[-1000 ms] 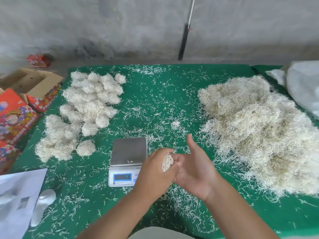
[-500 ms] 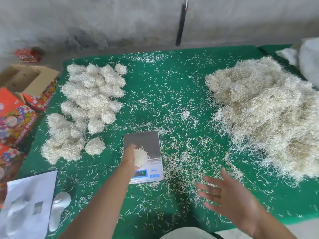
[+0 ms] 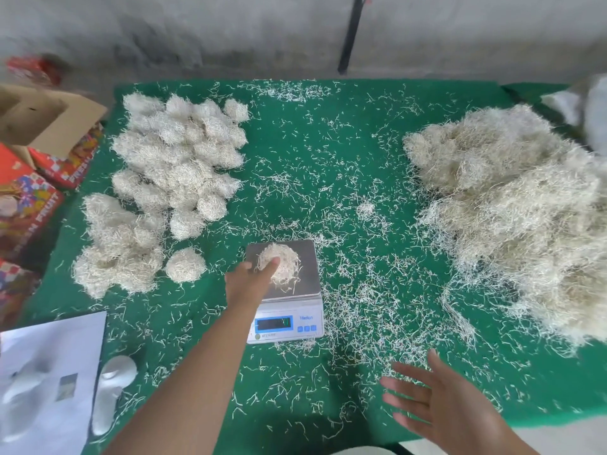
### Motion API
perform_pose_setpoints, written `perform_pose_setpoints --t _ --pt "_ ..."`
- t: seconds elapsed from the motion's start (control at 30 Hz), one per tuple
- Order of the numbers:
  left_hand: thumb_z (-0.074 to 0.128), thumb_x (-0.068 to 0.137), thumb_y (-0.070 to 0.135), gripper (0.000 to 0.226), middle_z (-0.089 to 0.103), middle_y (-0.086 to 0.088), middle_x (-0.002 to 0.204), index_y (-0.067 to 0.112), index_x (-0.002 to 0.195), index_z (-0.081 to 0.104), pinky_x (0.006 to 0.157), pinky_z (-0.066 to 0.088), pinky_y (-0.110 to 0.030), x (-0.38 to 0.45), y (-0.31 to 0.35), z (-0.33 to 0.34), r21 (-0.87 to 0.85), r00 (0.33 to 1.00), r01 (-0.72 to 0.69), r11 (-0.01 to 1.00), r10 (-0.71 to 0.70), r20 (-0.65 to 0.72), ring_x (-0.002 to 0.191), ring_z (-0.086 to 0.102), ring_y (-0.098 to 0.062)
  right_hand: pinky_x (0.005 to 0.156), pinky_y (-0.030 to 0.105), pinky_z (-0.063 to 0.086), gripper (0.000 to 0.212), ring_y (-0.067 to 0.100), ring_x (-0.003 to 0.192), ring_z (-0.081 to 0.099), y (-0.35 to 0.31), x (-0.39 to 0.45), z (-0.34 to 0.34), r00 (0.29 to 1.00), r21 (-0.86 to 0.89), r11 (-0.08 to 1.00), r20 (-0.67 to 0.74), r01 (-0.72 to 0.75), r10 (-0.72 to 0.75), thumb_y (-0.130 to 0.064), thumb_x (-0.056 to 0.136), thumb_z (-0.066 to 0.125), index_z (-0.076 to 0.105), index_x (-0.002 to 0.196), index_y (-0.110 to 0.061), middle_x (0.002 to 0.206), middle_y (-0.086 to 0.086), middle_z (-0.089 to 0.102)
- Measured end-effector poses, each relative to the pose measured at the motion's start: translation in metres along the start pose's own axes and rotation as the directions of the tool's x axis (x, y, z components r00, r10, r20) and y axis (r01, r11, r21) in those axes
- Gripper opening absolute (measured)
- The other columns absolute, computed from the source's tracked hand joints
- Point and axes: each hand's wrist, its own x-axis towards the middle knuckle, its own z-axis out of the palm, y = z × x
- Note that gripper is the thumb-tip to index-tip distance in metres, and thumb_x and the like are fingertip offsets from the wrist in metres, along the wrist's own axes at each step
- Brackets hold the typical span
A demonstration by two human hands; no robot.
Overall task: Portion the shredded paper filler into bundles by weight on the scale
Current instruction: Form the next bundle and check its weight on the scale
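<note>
Fingers spread and holding nothing, the right hand (image 3: 437,397) hovers over the green counter (image 3: 328,152) at lower right of the frame, strewn with loose strands. Left of centre, the left hand (image 3: 251,279) reaches onto the scale (image 3: 285,290), its fingertips on a small bundle (image 3: 281,262) of shredded paper resting on the steel platform; whether the fingers pinch the bundle or only touch it cannot be told. The scale's display (image 3: 274,324) is lit, but its figures are too blurred to read. Any press from that hand would likely falsify the weight, and strands trailing over the platform's near edge could drop off and shift it again. Finished bundles (image 3: 177,159) cluster at upper left; the bulk heap of filler (image 3: 512,205) fills the right, cut off by the frame edge. At far left, printed cartons (image 3: 29,192) and an open cardboard box (image 3: 42,119) are partly cropped; white paper (image 3: 49,382) lies at lower left.
</note>
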Motion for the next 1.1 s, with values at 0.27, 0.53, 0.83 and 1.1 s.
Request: perform_pose_setpoints --t 0.27,0.53,0.83,1.1 --pt "0.059 0.097 0.042 0.012 0.067 0.015 0.081 0.033 0.094 0.067 0.068 0.042 -0.024 -0.032 -0.054 -0.048 0.004 0.986 -0.103 0.995 0.102 -0.134 0.074 0.062 -0.01 0.113 0.056 0.046 0.06 0.042 0.121 0.067 -0.006 0.003 0.028 0.994 -0.149 0.984 0.04 0.102 -0.097 -0.054 0.11 0.036 0.065 0.132 -0.006 0.118 0.02 0.076" --pt "0.061 0.099 0.03 0.013 0.071 0.011 0.08 0.033 0.091 0.07 0.061 0.048 -0.027 -0.067 -0.101 -0.07 -0.039 0.977 -0.014 0.999 0.006 -0.214 0.068 0.066 -0.015 0.1 0.049 0.054 0.054 0.033 0.117 0.072 -0.012 0.022 0.042 0.974 -0.279 0.943 0.184 0.179 -0.131 -0.053 0.11 0.04 0.063 0.134 -0.01 0.122 0.013 0.076" --pt "0.061 0.098 0.024 0.014 0.075 0.007 0.091 0.031 0.098 0.073 0.08 0.06 -0.044 -0.093 -0.13 -0.062 -0.135 0.979 0.058 0.989 -0.083 -0.188 0.086 0.073 -0.024 0.097 0.046 0.055 0.055 0.029 0.114 0.074 -0.012 0.023 0.048 0.965 -0.286 0.942 0.24 0.174 -0.106 -0.054 0.109 0.042 0.064 0.134 -0.01 0.122 0.012 0.077" --pt "0.06 0.098 0.021 0.015 0.075 0.006 0.094 0.029 0.1 0.072 0.066 0.053 -0.03 -0.1 -0.117 -0.049 -0.153 0.986 0.068 0.986 -0.09 -0.142 0.081 0.071 -0.023 0.105 0.049 0.054 0.052 0.028 0.114 0.074 -0.013 0.027 0.031 0.969 -0.259 0.954 0.227 0.152 -0.093 -0.053 0.109 0.044 0.065 0.133 -0.012 0.122 0.011 0.077"
